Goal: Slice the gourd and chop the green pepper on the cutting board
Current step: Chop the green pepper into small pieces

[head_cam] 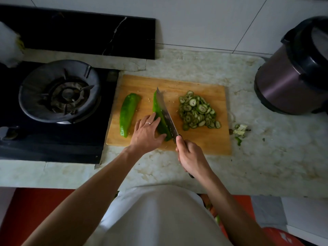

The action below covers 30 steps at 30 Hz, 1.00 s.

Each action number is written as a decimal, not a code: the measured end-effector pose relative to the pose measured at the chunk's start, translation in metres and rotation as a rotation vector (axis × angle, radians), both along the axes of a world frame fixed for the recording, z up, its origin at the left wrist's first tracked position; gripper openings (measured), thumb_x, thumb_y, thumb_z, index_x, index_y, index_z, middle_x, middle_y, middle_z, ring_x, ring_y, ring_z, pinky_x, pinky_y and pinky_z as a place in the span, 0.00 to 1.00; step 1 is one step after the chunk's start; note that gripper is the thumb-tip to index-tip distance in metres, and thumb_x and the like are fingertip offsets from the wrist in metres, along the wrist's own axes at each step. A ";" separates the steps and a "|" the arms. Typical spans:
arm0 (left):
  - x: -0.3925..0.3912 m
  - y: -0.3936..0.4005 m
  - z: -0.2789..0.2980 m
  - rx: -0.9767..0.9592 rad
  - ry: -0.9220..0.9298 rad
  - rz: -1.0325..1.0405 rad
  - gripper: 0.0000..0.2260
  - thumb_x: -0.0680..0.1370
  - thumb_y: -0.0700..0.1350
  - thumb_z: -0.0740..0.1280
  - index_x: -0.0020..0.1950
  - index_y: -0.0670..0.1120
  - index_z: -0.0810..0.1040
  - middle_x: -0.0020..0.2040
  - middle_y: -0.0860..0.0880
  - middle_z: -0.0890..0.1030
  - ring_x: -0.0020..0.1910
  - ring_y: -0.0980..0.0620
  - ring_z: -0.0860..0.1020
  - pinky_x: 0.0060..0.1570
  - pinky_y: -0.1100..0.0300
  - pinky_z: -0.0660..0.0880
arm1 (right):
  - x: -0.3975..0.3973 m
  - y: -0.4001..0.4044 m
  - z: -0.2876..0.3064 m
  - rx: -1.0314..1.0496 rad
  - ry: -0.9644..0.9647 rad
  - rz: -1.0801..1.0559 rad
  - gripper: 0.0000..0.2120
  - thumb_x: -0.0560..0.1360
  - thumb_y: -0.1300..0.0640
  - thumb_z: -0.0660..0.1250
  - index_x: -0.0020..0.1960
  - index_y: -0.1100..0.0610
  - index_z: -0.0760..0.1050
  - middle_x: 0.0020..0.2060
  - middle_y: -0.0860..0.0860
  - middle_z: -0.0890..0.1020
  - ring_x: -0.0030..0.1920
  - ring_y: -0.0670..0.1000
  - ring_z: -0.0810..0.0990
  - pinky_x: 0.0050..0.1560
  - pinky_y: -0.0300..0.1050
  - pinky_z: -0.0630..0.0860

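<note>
Green pepper: two long pieces lie on the cutting board (204, 141). One pepper piece (160, 119) sits mid-board under both the left hand and the blade; the other pepper piece (128, 113) lies alone at the board's left edge, just left of the left hand and apart from it.
Gourd slices (197, 110): a heap of thin round slices on the right half of the board, right of the knife and clear of both hands.
Left hand (146, 133): rests flat on the near end of the middle pepper piece, fingers stretched out and pressing it down, thumb against its near tip. A ring shows on one finger.
Right hand (190, 157): curled round the knife handle just off the near edge of the board, thumb lying along the top toward the blade.
Knife (166, 112): blade runs lengthwise along the right side of the middle pepper piece, tip pointing away from the person, edge touching the pepper.
Cutting board: wooden, on a pale marbled counter (257, 166), its left edge beside the gas stove (60, 93).
Scraps (239, 131): small green and white trimmings on the counter just right of the board.
Cooker (292, 71): dark pot-shaped appliance at the far right of the counter, well apart from the board.
</note>
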<state>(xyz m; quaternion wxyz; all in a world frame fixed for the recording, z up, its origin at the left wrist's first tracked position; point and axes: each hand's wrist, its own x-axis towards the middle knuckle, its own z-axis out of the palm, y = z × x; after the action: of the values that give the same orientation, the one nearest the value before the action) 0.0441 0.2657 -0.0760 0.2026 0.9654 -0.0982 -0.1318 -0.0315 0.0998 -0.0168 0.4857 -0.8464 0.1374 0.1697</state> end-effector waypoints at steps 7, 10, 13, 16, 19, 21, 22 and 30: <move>-0.001 -0.004 0.000 -0.002 0.023 0.029 0.35 0.79 0.60 0.64 0.81 0.49 0.57 0.82 0.48 0.52 0.81 0.47 0.47 0.78 0.44 0.44 | -0.008 -0.002 0.000 -0.021 0.002 0.018 0.27 0.82 0.40 0.53 0.45 0.63 0.76 0.35 0.55 0.78 0.35 0.53 0.74 0.36 0.44 0.69; -0.002 -0.006 0.000 -0.001 0.031 0.037 0.34 0.79 0.59 0.64 0.81 0.49 0.57 0.82 0.48 0.52 0.80 0.47 0.47 0.78 0.45 0.43 | -0.011 -0.001 0.001 -0.045 -0.008 0.041 0.28 0.82 0.41 0.52 0.46 0.64 0.76 0.37 0.56 0.78 0.39 0.53 0.74 0.41 0.42 0.69; -0.002 -0.007 -0.003 0.017 0.024 0.030 0.34 0.79 0.59 0.64 0.81 0.49 0.56 0.82 0.48 0.51 0.80 0.47 0.46 0.78 0.44 0.44 | -0.011 0.000 0.000 -0.048 0.006 0.037 0.28 0.82 0.42 0.52 0.47 0.65 0.76 0.38 0.57 0.78 0.39 0.56 0.75 0.43 0.44 0.69; -0.002 -0.007 -0.005 0.020 0.013 0.031 0.34 0.79 0.59 0.64 0.81 0.48 0.57 0.82 0.48 0.51 0.80 0.47 0.46 0.78 0.43 0.45 | -0.010 0.002 0.001 -0.083 0.024 0.027 0.26 0.83 0.43 0.51 0.47 0.64 0.74 0.39 0.59 0.78 0.45 0.62 0.78 0.43 0.45 0.69; -0.002 -0.009 -0.005 0.013 0.011 0.034 0.34 0.79 0.59 0.65 0.81 0.48 0.57 0.82 0.48 0.52 0.80 0.47 0.47 0.77 0.43 0.45 | -0.005 0.010 0.002 -0.094 0.011 0.026 0.20 0.85 0.50 0.51 0.55 0.63 0.74 0.43 0.59 0.78 0.48 0.64 0.79 0.41 0.46 0.67; -0.002 -0.009 -0.005 0.005 0.015 0.040 0.34 0.79 0.58 0.65 0.81 0.48 0.58 0.82 0.48 0.52 0.80 0.47 0.47 0.78 0.43 0.45 | 0.002 0.015 0.008 -0.002 0.042 0.015 0.15 0.82 0.64 0.54 0.62 0.66 0.75 0.42 0.63 0.79 0.39 0.64 0.80 0.33 0.46 0.66; -0.002 -0.009 -0.004 0.000 0.016 0.045 0.34 0.79 0.58 0.65 0.81 0.48 0.58 0.82 0.49 0.52 0.80 0.47 0.47 0.78 0.43 0.45 | 0.002 0.015 0.003 0.010 0.014 0.013 0.13 0.79 0.67 0.57 0.58 0.68 0.77 0.36 0.62 0.79 0.31 0.61 0.79 0.28 0.44 0.65; -0.002 -0.007 -0.006 0.005 -0.002 0.048 0.35 0.78 0.59 0.66 0.81 0.50 0.58 0.82 0.49 0.53 0.80 0.48 0.47 0.78 0.44 0.45 | -0.011 0.012 -0.003 -0.167 0.011 0.098 0.22 0.83 0.43 0.50 0.46 0.60 0.70 0.34 0.50 0.73 0.38 0.52 0.72 0.42 0.43 0.67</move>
<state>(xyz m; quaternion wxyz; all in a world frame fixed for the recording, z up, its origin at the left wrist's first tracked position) 0.0420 0.2590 -0.0820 0.2034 0.9681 -0.0748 -0.1261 -0.0421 0.1122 -0.0199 0.4039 -0.8886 0.1121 0.1860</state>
